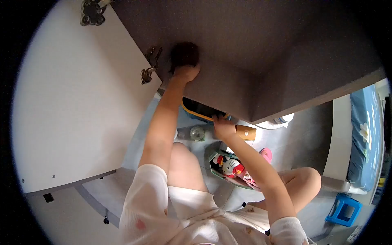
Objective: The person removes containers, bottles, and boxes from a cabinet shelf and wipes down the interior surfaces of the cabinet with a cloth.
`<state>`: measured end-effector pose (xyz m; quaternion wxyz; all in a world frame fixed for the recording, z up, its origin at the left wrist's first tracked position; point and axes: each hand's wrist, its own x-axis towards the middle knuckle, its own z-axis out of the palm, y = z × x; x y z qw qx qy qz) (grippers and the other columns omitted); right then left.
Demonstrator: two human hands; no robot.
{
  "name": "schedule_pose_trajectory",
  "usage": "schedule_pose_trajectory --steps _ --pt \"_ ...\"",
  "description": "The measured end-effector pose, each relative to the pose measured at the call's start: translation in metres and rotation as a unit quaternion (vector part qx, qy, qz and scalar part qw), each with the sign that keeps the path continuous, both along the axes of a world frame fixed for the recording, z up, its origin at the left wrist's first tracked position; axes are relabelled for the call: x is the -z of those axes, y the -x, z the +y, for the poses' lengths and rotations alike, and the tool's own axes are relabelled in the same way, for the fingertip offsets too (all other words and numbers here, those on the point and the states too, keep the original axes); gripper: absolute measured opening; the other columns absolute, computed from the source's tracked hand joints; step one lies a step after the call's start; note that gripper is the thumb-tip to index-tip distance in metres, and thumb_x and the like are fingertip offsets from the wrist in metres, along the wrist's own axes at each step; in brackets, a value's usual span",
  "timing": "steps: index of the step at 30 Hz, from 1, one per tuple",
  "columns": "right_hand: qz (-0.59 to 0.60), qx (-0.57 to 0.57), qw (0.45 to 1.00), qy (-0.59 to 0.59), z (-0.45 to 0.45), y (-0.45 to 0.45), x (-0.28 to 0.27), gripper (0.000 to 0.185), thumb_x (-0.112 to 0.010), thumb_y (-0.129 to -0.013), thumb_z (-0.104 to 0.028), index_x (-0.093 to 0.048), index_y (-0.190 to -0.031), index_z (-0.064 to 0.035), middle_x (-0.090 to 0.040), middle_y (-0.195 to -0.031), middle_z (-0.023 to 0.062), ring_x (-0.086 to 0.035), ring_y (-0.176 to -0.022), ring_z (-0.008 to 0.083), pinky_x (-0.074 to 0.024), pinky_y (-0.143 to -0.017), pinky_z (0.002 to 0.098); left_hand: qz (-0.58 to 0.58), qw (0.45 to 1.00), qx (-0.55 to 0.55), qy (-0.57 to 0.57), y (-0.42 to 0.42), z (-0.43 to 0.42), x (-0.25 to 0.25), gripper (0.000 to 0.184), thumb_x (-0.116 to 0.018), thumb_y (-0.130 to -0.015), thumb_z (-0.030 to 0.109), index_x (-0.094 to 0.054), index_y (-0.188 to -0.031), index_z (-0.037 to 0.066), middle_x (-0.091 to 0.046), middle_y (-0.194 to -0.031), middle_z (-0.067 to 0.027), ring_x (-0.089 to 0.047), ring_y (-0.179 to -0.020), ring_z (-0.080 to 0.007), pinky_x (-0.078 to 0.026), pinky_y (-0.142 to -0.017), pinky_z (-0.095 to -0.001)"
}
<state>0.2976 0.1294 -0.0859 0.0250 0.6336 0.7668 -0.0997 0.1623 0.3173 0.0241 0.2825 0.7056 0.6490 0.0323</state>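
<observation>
Inside the grey-brown cabinet (228, 45), my left hand (188, 73) is closed on a dark reddish-brown, rounded object (185, 54) near the hinged side. What that object is cannot be made out in the shade. Lower down, my right hand (223, 125) has its fingers bent over the edge of a dark container with an orange-yellow rim (196, 114), partly hidden beneath the cabinet's edge. Beside it on the floor are a clear round jar (197, 133) and a brown box (246, 132).
The white cabinet door (81, 98) hangs open at left on metal hinges. A green-edged box (216, 170) holding a white-and-red cat figure (232, 167) sits between my legs. At right are a blue stool (344, 210), blue bedding (362, 139) and a white container (283, 119).
</observation>
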Motion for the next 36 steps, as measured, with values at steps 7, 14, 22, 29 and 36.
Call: schedule_pose_trajectory --steps 7,14,22,29,36 --pt "0.004 -0.026 0.999 0.039 0.005 -0.003 0.012 0.035 -0.049 -0.075 -0.007 -0.050 -0.110 -0.0115 -0.061 -0.084 0.0107 -0.061 -0.079 0.0250 -0.0487 -0.060 0.0363 0.037 0.997 0.030 -0.055 -0.002 0.008 0.017 0.062 -0.029 -0.084 0.047 -0.027 -0.130 0.006 -0.022 -0.136 -0.0163 -0.025 -0.123 -0.0306 -0.021 -0.102 -0.0374" --pt "0.029 -0.025 0.999 0.035 -0.024 -0.005 -0.003 0.021 -0.047 -0.076 -0.009 -0.054 -0.095 -0.0093 -0.061 -0.077 0.0111 -0.062 -0.067 0.0257 -0.0480 -0.052 0.0356 0.064 0.998 0.000 -0.018 -0.005 0.004 0.015 0.062 -0.025 -0.085 0.048 -0.038 -0.124 0.002 -0.034 -0.129 -0.0185 -0.037 -0.117 -0.0304 -0.027 -0.098 -0.0364" --pt "0.051 -0.010 0.998 -0.031 -0.051 -0.005 0.004 0.020 -0.047 -0.074 -0.009 -0.054 -0.093 -0.0075 -0.058 -0.088 0.0104 -0.061 -0.066 0.0246 -0.0482 -0.052 0.0351 0.051 0.995 0.068 -0.056 0.002 -0.002 0.017 0.063 -0.022 -0.085 0.048 -0.041 -0.122 0.000 -0.035 -0.129 -0.0185 -0.036 -0.117 -0.0312 -0.026 -0.099 -0.0368" --pt "0.072 -0.003 0.997 -0.010 -0.058 -0.012 -0.004 0.016 -0.047 -0.078 -0.017 -0.054 -0.089 -0.0089 -0.059 -0.088 0.0105 -0.060 -0.064 0.0272 -0.0481 -0.052 0.0377 0.034 0.996 0.070 -0.038 -0.025 -0.013 0.004 0.063 -0.025 -0.085 0.047 -0.031 -0.128 0.001 -0.028 -0.131 -0.0226 -0.031 -0.119 -0.0352 -0.025 -0.099 -0.0394" --pt "0.080 0.011 0.997 0.005 -0.060 -0.015 -0.003 0.016 -0.049 -0.078 -0.019 -0.053 -0.090 -0.0100 -0.056 -0.080 0.0099 -0.059 -0.064 0.0276 -0.0476 -0.053 0.0387 0.167 0.983 0.054 0.048 -0.005 0.005 0.014 0.065 -0.021 -0.085 0.049 -0.035 -0.125 0.000 -0.033 -0.129 -0.0218 -0.038 -0.115 -0.0350 -0.028 -0.097 -0.0400"
